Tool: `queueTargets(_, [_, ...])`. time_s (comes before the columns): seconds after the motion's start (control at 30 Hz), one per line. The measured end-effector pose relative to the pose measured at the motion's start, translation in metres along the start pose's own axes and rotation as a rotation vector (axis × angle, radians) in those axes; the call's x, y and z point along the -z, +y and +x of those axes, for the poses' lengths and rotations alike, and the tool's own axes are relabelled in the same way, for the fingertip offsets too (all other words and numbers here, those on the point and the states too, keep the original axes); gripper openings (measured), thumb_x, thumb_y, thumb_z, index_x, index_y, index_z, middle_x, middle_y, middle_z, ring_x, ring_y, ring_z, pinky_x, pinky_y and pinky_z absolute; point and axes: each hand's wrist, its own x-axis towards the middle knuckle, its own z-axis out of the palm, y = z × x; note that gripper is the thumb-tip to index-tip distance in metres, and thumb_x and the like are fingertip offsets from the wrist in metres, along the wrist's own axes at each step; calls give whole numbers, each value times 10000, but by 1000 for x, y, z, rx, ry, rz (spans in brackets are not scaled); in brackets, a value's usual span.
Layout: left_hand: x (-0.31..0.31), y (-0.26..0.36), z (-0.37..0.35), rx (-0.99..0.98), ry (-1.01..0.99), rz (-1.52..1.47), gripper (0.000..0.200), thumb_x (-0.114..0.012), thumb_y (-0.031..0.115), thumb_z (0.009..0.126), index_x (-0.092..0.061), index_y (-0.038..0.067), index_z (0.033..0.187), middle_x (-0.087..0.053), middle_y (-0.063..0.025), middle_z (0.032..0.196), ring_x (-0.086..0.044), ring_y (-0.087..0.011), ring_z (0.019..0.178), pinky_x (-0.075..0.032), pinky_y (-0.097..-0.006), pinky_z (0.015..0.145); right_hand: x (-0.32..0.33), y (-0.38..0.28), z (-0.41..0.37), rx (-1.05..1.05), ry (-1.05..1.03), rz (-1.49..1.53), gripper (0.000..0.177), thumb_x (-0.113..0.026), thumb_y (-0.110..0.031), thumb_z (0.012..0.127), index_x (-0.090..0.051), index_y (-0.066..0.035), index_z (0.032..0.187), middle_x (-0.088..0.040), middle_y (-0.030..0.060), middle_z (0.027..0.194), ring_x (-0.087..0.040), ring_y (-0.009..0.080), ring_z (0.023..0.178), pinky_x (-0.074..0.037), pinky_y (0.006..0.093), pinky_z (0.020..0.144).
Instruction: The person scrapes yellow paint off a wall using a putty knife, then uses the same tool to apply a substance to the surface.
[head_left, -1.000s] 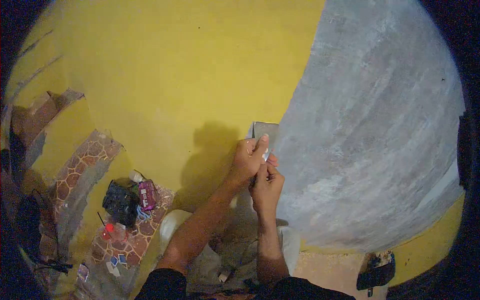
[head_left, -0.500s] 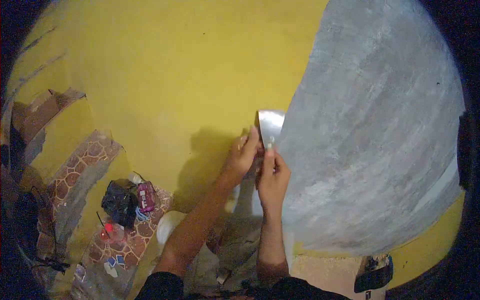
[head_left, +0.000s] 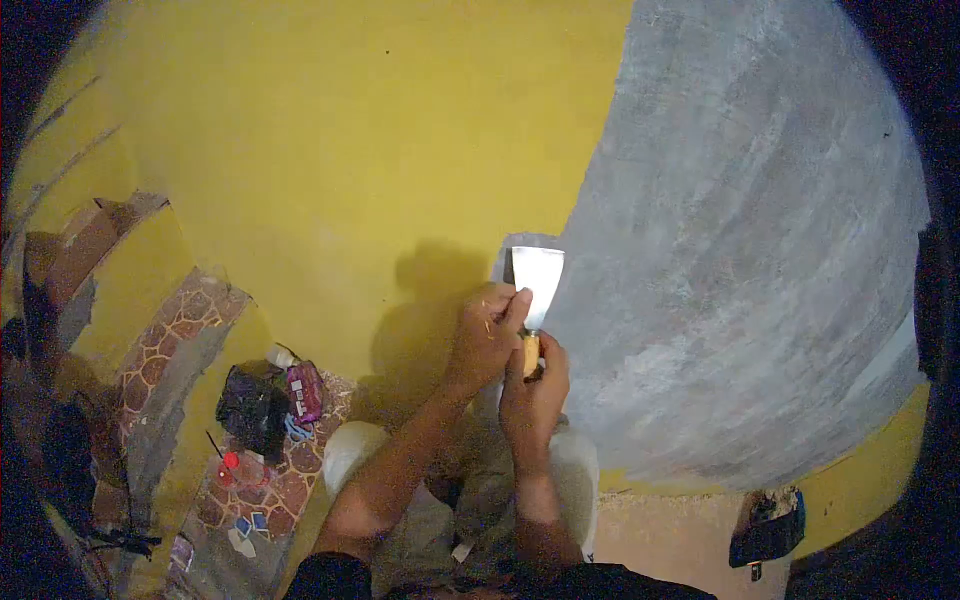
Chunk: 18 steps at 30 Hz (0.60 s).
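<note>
A putty knife (head_left: pixel 540 272) with a wide shiny blade and a wooden handle points upward in front of the wall. My right hand (head_left: pixel 534 400) is closed around its handle (head_left: pixel 531 355) from below. My left hand (head_left: pixel 488 338) is at the blade's left edge, fingers curled and the thumb pressed on the lower blade. Small yellowish bits show on the left fingers. Behind the blade, a grey patch (head_left: pixel 530 240) of wall juts into the yellow paint (head_left: pixel 300 150). The larger bare grey surface (head_left: pixel 740 250) spreads to the right.
Stone-patterned steps (head_left: pixel 165 345) rise at left. A black plastic bag (head_left: pixel 250 405), a purple packet (head_left: pixel 305 390), a red-capped bottle (head_left: pixel 240 470) and small blue packets (head_left: pixel 252 523) lie there. A dark container (head_left: pixel 768 528) stands at lower right. White rounded surfaces (head_left: pixel 352 455) flank my legs.
Both hands and the putty knife have come lower. The left thumb has moved onto the blade, and more of the wooden handle shows. The view has shifted slightly.
</note>
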Motion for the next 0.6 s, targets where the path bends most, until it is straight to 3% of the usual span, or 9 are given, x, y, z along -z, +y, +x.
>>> queueTargets(0.03, [0, -25, 6, 99, 9, -18, 332, -650, 271, 999, -661, -5, 815, -573, -6, 662, -527, -117, 604, -434, -299, 576, 3, -5, 1, -145, -136, 228, 388, -608, -310, 1043, -602, 38, 1213, -624, 62, 885, -550, 133, 650, -467, 299, 594])
queueTargets(0.07, [4, -18, 9, 132, -9, 61, 351, -679, 268, 975, -653, 5, 743, -569, -13, 634, -518, -116, 585, -418, -308, 559, 7, -7, 2, -142, -135, 222, 388, -608, -310, 1043, -602, 38, 1213, -624, 62, 885, -550, 133, 650, -467, 299, 594])
queueTargets(0.13, [3, -2, 12, 167, -15, -4, 352, -684, 273, 974, -653, 7, 746, -572, -12, 631, -514, -116, 579, -412, -309, 554, 12, -8, 6, -282, -183, 269, 376, -587, -315, 1055, -619, 32, 1198, -595, 24, 764, -529, 89, 638, -417, 266, 538])
queueTargets(0.33, [-7, 11, 16, 205, 5, -60, 371, -695, 295, 972, -659, 9, 738, -584, 6, 612, -516, -101, 569, -416, -295, 552, 10, -4, 17, -271, -130, 308, 368, -537, -292, 1081, -690, 43, 1078, -549, -24, 703, -446, 51, 615, -361, 248, 532])
queueTargets(0.57, [-5, 5, 27, 237, 5, 35, 358, -698, 307, 981, -732, 3, 796, -675, -8, 696, -585, -80, 629, -461, -267, 582, 8, -16, 28, -388, -154, 489, 386, -535, -284, 1081, -704, 63, 1098, -566, 6, 729, -470, 56, 690, -384, 263, 587])
queueTargets(0.6, [-5, 5, 31, 242, 5, 45, 358, -698, 307, 981, -732, 3, 796, -675, -8, 696, -585, -80, 629, -461, -267, 582, 8, -17, 34, -270, -128, 458, 389, -540, -290, 1079, -705, 62, 1088, -567, 5, 730, -474, 61, 696, -388, 268, 594])
